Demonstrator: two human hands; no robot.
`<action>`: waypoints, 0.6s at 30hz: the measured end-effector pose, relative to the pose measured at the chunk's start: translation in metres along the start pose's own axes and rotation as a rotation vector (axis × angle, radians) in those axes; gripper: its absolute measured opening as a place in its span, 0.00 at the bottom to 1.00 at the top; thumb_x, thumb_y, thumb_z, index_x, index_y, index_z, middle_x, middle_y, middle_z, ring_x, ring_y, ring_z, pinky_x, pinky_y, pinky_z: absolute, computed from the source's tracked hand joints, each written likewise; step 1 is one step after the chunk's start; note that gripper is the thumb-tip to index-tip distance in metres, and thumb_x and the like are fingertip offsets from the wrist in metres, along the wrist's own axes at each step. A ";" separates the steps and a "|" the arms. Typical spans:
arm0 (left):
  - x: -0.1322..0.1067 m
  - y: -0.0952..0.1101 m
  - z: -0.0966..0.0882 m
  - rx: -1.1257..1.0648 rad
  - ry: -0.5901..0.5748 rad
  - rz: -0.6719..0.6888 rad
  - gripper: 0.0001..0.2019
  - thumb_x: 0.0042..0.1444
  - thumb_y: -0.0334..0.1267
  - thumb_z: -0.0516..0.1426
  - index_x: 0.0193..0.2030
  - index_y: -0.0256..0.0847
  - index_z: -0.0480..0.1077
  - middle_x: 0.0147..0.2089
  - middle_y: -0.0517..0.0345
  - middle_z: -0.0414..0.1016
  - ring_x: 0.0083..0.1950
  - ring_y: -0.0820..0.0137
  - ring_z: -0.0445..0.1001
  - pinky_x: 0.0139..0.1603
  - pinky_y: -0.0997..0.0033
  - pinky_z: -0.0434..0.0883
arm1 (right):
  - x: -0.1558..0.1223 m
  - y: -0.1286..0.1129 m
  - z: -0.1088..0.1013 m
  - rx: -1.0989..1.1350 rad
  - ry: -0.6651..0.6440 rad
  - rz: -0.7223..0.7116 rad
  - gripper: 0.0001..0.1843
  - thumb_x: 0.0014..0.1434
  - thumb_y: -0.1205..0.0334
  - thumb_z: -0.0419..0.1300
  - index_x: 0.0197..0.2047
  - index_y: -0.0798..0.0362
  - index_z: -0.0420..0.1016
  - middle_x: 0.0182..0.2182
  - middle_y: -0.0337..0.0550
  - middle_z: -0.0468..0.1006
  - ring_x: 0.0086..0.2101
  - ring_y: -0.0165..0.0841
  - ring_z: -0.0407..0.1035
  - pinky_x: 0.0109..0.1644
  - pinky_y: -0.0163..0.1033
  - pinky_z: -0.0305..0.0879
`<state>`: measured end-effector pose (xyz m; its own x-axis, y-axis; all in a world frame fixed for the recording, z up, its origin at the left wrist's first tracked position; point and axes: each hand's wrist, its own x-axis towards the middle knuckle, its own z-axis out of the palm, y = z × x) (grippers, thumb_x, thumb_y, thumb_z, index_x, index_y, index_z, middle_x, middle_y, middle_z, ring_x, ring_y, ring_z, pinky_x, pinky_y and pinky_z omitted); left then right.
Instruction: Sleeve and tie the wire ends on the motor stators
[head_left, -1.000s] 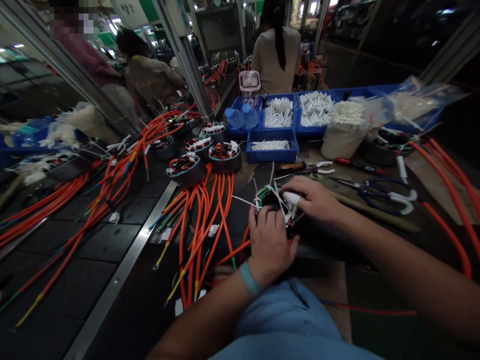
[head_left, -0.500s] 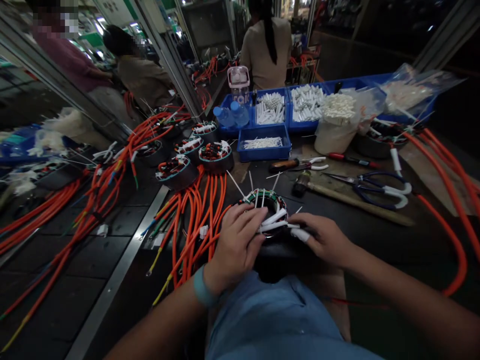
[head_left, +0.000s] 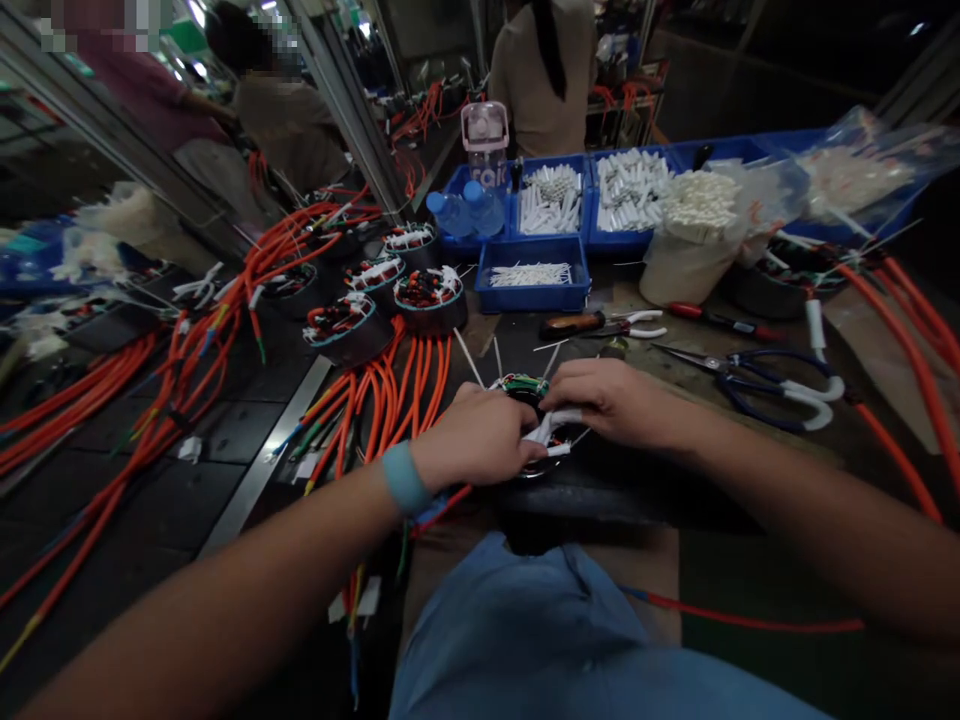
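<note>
Ring of wired windings (head_left: 525, 383) lies on the surface (head_left: 622, 478) between the two hands, its opening facing up; its green-wired far rim shows just beyond both grips, while much of its left and right sides is covered by fingers. Left grip (head_left: 484, 435) comes in from the near left and right grip (head_left: 604, 400) from the right; both are at the ring, so neither is clearly the nearer. White tubes (head_left: 557, 450) lie over the opening between them; the nearest tube points roughly sideways, from the left thumb toward the space below the right grip.

Left grip is bent inward, thumb and fingers appearing closed on the white tubes, though its fingertips are partly hidden; right grip has its fingers curled close together over the ring's right side, and whether they pinch a lead or only touch it cannot be told. White ties (head_left: 469, 355) stick up beyond the left grip; orange cables (head_left: 375, 395) spread to its left; a blue tray (head_left: 534, 299) stands farther off, beyond both; blue-handled pliers (head_left: 724, 363) lie beyond the right grip, to its right.
</note>
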<state>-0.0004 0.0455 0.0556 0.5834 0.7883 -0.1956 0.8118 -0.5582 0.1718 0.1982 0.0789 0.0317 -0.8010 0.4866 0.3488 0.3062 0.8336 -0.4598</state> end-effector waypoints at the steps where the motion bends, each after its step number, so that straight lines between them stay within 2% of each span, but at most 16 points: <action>1: 0.003 0.002 -0.003 0.018 -0.017 -0.008 0.09 0.52 0.47 0.59 0.34 0.46 0.75 0.28 0.57 0.76 0.35 0.60 0.75 0.39 0.61 0.66 | -0.006 -0.005 0.001 -0.022 0.010 0.002 0.10 0.60 0.67 0.53 0.40 0.54 0.75 0.38 0.47 0.75 0.39 0.34 0.69 0.42 0.38 0.66; 5: -0.002 0.005 -0.003 0.019 0.015 -0.024 0.10 0.52 0.47 0.59 0.37 0.47 0.75 0.31 0.57 0.78 0.36 0.59 0.76 0.38 0.62 0.66 | -0.026 -0.026 0.012 -0.195 0.017 -0.026 0.14 0.60 0.61 0.55 0.48 0.56 0.73 0.47 0.53 0.72 0.47 0.40 0.65 0.49 0.45 0.63; 7: -0.011 0.007 0.006 -0.002 0.096 -0.013 0.09 0.56 0.45 0.56 0.36 0.46 0.75 0.34 0.56 0.78 0.39 0.60 0.75 0.42 0.61 0.66 | -0.026 -0.030 0.018 -0.291 0.015 -0.052 0.14 0.62 0.64 0.51 0.47 0.57 0.74 0.43 0.53 0.74 0.44 0.40 0.66 0.46 0.44 0.63; 9: -0.021 0.010 0.019 -0.055 0.214 0.004 0.09 0.59 0.41 0.52 0.39 0.45 0.74 0.39 0.56 0.78 0.44 0.61 0.73 0.51 0.57 0.64 | -0.021 -0.031 0.019 -0.325 -0.021 -0.046 0.14 0.62 0.67 0.50 0.44 0.56 0.75 0.39 0.50 0.75 0.40 0.37 0.67 0.43 0.41 0.63; 12: -0.031 0.012 0.037 -0.158 0.320 0.023 0.11 0.61 0.38 0.50 0.45 0.42 0.70 0.42 0.55 0.76 0.46 0.63 0.71 0.60 0.50 0.54 | -0.009 -0.028 0.012 -0.302 -0.119 0.018 0.10 0.60 0.67 0.54 0.41 0.54 0.76 0.36 0.46 0.75 0.37 0.35 0.66 0.39 0.38 0.60; 18: -0.028 0.005 0.051 -0.188 0.393 0.090 0.11 0.59 0.44 0.52 0.39 0.39 0.69 0.34 0.55 0.73 0.39 0.64 0.70 0.57 0.50 0.55 | 0.022 -0.017 -0.010 -0.101 -0.337 0.058 0.05 0.56 0.66 0.59 0.36 0.54 0.76 0.31 0.41 0.73 0.35 0.32 0.67 0.35 0.34 0.57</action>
<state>-0.0113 0.0072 0.0128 0.5675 0.7977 0.2041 0.7182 -0.6008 0.3511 0.1801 0.0778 0.0553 -0.9003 0.4344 0.0278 0.3919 0.8368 -0.3822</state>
